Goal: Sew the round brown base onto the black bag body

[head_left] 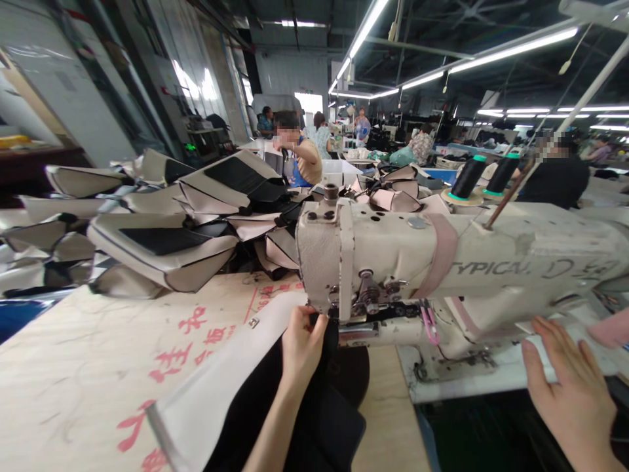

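Note:
A cream industrial sewing machine (442, 262) stands on the plywood table (88, 367). Under its needle end lies a black and off-white cover piece (230, 373). My left hand (302, 344) reaches up to the needle area, fingers closed on the black fabric right beside the presser foot. My right hand (570, 387) lies open, fingers stretched flat, on the machine bed at the right, holding nothing. A pink clip or snips (429, 322) hangs on the machine front.
A heap of sewn black and cream cover pieces (167, 223) fills the table's far left. Two black thread cones (484, 176) stand behind the machine. Other people sit at work stations farther back, one in blue (299, 157) just beyond the heap.

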Motion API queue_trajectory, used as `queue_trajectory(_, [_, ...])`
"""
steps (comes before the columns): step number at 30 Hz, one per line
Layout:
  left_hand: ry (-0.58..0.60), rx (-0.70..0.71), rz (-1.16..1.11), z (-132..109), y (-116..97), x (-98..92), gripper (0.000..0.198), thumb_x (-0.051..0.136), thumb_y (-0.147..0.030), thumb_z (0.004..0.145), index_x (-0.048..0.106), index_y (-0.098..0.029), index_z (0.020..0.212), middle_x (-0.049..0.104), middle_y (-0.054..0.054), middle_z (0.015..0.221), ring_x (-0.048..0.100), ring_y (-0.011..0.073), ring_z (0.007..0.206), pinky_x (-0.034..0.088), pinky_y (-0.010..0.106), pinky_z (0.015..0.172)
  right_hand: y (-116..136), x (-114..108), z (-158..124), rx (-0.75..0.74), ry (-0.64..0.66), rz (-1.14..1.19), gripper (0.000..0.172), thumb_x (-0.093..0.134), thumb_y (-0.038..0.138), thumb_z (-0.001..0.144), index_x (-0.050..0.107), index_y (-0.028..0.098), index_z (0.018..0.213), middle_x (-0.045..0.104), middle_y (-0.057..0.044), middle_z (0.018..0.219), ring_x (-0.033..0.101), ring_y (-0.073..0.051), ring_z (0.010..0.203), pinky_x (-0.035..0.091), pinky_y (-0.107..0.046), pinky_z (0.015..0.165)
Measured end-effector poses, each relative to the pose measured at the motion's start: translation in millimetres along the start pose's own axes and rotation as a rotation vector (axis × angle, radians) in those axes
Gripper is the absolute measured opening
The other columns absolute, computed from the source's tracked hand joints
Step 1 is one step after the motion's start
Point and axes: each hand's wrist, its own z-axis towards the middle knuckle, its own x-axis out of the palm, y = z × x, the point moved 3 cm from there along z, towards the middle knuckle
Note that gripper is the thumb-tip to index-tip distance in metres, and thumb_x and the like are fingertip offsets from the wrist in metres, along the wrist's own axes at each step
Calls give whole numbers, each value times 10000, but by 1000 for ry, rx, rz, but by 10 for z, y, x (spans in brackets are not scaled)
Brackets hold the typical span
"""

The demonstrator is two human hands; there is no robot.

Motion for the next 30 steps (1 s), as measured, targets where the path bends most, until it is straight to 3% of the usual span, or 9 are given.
queue_trajectory(8, [13,32,154,88,70,-12,247,571,-296,696,552,-174,910,598,-31,687,536,114,580,382,193,540,-19,4,-20,-7,5,13,470,473,328,864,426,146,1295,523,-109,1239,475,-279,1158,322,-467,1019])
queue_trajectory(13, [41,27,113,94,82,-5,202,558,-278,703,551,-174,876,600,-29,689,555,118,605,399,198,569,-96,39,-18,-7,49,21,497,476,353,853,416,135,1296,497,-120,1262,453,-296,1174,323,-467,1010])
queue_trajectory(18, [34,6,42,84,61,-20,230,598,-304,670,560,-182,862,556,-54,596,520,114,536,388,198,534,-132,250,-330,48,-11,22,505,494,325,843,414,146,1308,491,-121,1269,441,-320,1183,379,-449,949])
queue_trajectory(22, [23,25,35,64,37,-59,248,611,-351,670,563,-193,855,482,-78,517,467,107,481,360,198,507,-46,381,-534,-50,-44,15,540,531,263,831,378,151,1336,512,-110,1253,513,-294,1114,419,-403,918])
queue_trajectory(27, [23,42,78,33,40,-85,252,598,-418,689,533,-200,796,387,-97,474,390,95,438,296,194,471,-78,144,-161,-89,-86,76,429,517,261,844,478,161,1260,584,-63,1161,552,-243,1064,409,-351,939])
queue_trajectory(30, [34,42,73,25,40,-89,271,569,-455,716,502,-201,783,357,-100,482,366,92,435,269,194,468,-303,-58,85,-142,-106,92,303,546,277,835,592,233,1131,657,-1,1003,605,-190,934,409,-278,869])
